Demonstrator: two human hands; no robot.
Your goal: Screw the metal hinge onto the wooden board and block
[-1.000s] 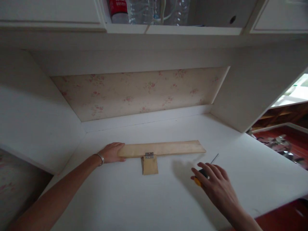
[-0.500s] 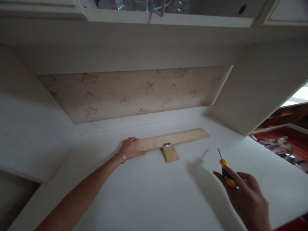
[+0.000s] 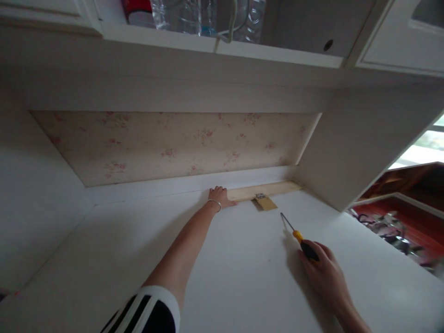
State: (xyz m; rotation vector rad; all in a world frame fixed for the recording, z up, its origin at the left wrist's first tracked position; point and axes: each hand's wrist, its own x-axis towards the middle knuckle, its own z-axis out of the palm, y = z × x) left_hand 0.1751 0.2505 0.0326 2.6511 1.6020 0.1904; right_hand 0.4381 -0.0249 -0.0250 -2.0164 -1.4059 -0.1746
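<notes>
My left hand (image 3: 222,197) grips the left end of a long, flat wooden strip (image 3: 270,189), which lies along the back of the white surface. The strip's right end reaches the side panel. A small metal hinge (image 3: 260,196) joins the strip to a short wooden piece (image 3: 266,203) that sticks out from its front edge. My right hand (image 3: 321,270) is closed round the yellow and black handle of a screwdriver (image 3: 299,237). The screwdriver's tip points up and left, a short way in front of the short piece and apart from it.
White panels (image 3: 329,152) rise on both sides of the surface (image 3: 243,268). Floral wallpaper (image 3: 180,143) shows at the back. Overhead, an open cabinet shelf (image 3: 277,59) holds clear plastic bottles (image 3: 180,17). At the right, metal utensils (image 3: 395,233) lie beyond the panel.
My left hand has pushed the wooden strip back and to the right, towards the corner. My right hand has moved left with the screwdriver, whose tip is nearer the hinged piece. The view has shifted.
</notes>
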